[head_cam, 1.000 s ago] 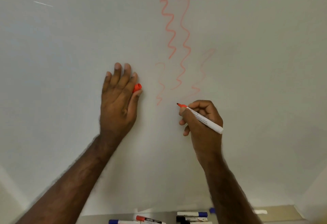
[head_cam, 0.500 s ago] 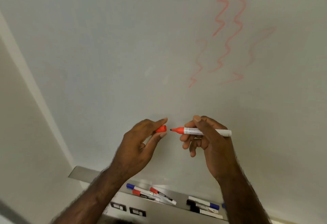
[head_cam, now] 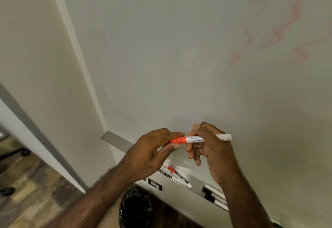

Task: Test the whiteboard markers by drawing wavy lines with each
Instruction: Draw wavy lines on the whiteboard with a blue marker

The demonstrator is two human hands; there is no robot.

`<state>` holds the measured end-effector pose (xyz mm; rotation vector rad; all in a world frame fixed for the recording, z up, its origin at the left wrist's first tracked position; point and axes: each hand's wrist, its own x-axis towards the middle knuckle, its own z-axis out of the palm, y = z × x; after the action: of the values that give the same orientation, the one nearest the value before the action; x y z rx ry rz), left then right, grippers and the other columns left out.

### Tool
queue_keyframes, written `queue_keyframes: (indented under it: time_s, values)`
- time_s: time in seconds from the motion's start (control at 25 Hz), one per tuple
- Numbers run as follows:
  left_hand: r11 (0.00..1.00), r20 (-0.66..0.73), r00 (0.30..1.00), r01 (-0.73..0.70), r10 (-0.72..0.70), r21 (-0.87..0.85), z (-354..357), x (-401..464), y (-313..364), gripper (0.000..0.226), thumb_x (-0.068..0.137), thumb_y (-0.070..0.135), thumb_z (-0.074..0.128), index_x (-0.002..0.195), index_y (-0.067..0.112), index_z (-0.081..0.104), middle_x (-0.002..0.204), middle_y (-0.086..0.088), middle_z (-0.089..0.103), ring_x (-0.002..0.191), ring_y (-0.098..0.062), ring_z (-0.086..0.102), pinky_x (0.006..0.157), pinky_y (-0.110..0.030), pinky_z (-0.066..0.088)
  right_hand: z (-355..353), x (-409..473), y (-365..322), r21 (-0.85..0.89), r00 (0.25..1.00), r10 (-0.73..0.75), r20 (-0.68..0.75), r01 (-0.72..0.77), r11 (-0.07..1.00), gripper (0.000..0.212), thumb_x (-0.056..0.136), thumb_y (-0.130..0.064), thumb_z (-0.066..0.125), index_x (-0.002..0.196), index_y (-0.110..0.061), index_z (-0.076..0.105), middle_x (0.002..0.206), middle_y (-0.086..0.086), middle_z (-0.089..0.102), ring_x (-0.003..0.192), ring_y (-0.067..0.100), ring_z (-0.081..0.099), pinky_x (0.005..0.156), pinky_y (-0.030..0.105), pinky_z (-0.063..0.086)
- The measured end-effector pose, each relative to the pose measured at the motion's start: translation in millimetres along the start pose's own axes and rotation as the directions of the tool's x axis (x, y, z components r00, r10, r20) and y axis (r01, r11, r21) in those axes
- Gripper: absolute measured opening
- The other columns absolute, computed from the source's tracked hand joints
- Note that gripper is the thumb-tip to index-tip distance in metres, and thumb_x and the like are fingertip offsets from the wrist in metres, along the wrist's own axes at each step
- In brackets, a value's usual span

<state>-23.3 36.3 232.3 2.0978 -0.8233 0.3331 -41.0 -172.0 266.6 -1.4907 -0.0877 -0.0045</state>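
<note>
A red whiteboard marker (head_cam: pixel 195 139) lies level between my hands in front of the whiteboard (head_cam: pixel 179 56). My right hand (head_cam: pixel 210 148) grips its white barrel. My left hand (head_cam: pixel 154 148) pinches the red cap (head_cam: pixel 178 140), which sits on the marker's tip. Faint red wavy lines (head_cam: pixel 280 30) run down the board at the upper right. Several other markers (head_cam: pixel 179 175) lie in the metal tray (head_cam: pixel 116 139) below my hands, partly hidden by my arms.
A black bin with a bag (head_cam: pixel 136 208) stands on the wood floor (head_cam: pixel 32 191) under the tray. The whiteboard's left frame edge (head_cam: pixel 77 56) meets a plain wall. Dark chair casters (head_cam: pixel 25 152) show at the far left.
My hands dropped from the board and came together. The cap, held apart from the tip half a second ago, now sits on the marker. The view swung down and left.
</note>
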Motion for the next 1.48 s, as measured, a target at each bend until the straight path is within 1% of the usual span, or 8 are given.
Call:
queue_keyframes:
  time_s: [0.24,0.44,0.56,0.68,0.8,0.96,1.16,1.48]
  values:
    - [0.996,0.073,0.994,0.083,-0.081,-0.032,-9,-24,-28,0.028,0.108,0.03,0.058,0.133,0.025,0.069,0.095,0.011,0.068,0.086,-0.011,0.065,0.073,-0.027,0.055,34,4,40,0.168,0.994,0.11,-0.009,-0.107,0.98,0.033,0.093,-0.034,0.061,0.078,-0.005,0.067,0.067,0.027,0.062,0.052,0.033,0.056,0.046,0.032,0.042]
    - [0.979,0.096,0.982,0.17,-0.16,-0.114,-23,-42,-68,0.027,0.108,0.026,0.059,0.132,0.022,0.07,0.096,0.015,0.067,0.088,-0.013,0.067,0.074,-0.025,0.055,75,19,72,0.232,0.974,0.224,-0.02,-0.213,0.949,0.033,0.1,-0.033,0.062,0.081,-0.006,0.068,0.067,0.026,0.062,0.052,0.031,0.057,0.046,0.031,0.043]
    - [0.936,0.157,0.955,0.28,-0.25,-0.213,-37,-54,-105,0.03,0.108,0.024,0.059,0.136,0.029,0.068,0.099,0.007,0.069,0.09,-0.019,0.067,0.073,-0.029,0.059,99,30,96,0.203,0.951,0.31,0.005,-0.304,0.931,0.036,0.106,-0.037,0.056,0.094,-0.005,0.068,0.072,0.021,0.065,0.057,0.027,0.06,0.048,0.03,0.042]
    - [0.87,0.178,0.918,0.393,-0.354,-0.299,-46,-65,-148,0.029,0.108,0.025,0.056,0.134,0.03,0.069,0.101,-0.001,0.067,0.086,-0.023,0.066,0.074,-0.027,0.057,119,47,120,0.212,0.918,0.397,0.002,-0.388,0.897,0.041,0.095,-0.048,0.07,0.103,-0.007,0.066,0.078,0.018,0.066,0.061,0.023,0.061,0.05,0.03,0.041]
    - [0.829,0.147,0.889,0.457,-0.434,-0.322,-55,-72,-199,0.029,0.107,0.024,0.057,0.132,0.028,0.071,0.103,-0.001,0.064,0.09,-0.021,0.064,0.078,-0.024,0.054,128,62,146,0.29,0.897,0.44,-0.047,-0.409,0.865,0.034,0.094,-0.037,0.076,0.11,-0.008,0.07,0.091,0.018,0.073,0.072,0.023,0.067,0.055,0.033,0.048]
    - [0.791,0.168,0.843,0.538,-0.511,-0.29,-60,-75,-267,0.03,0.107,0.023,0.059,0.134,0.029,0.07,0.11,0.003,0.063,0.103,-0.015,0.063,0.087,-0.025,0.057,135,83,187,-0.005,0.879,0.455,-0.142,-0.461,0.888,0.019,0.097,-0.014,0.075,0.115,-0.016,0.077,0.099,0.009,0.081,0.084,0.018,0.074,0.067,0.032,0.059]
    - [0.799,0.212,0.804,0.586,-0.555,-0.135,-42,-81,-336,0.025,0.103,0.018,0.067,0.127,0.021,0.074,0.108,0.011,0.066,0.104,0.002,0.061,0.087,-0.012,0.046,155,108,244,-0.514,0.917,0.353,-0.187,-0.398,0.76,0.018,0.097,-0.025,0.077,0.115,-0.025,0.074,0.103,-0.01,0.078,0.094,0.005,0.073,0.075,0.013,0.054]
    - [0.896,0.313,0.84,0.419,-0.443,0.145,-29,-91,-402,0.023,0.1,0.035,0.067,0.113,0.023,0.081,0.101,0.018,0.067,0.089,0.0,0.051,0.084,-0.019,0.038,176,129,314,-0.807,0.959,0.213,-0.186,-0.273,0.523,0.016,0.099,-0.018,0.066,0.11,-0.019,0.078,0.106,-0.003,0.072,0.099,0.014,0.06,0.092,0.027,0.048]
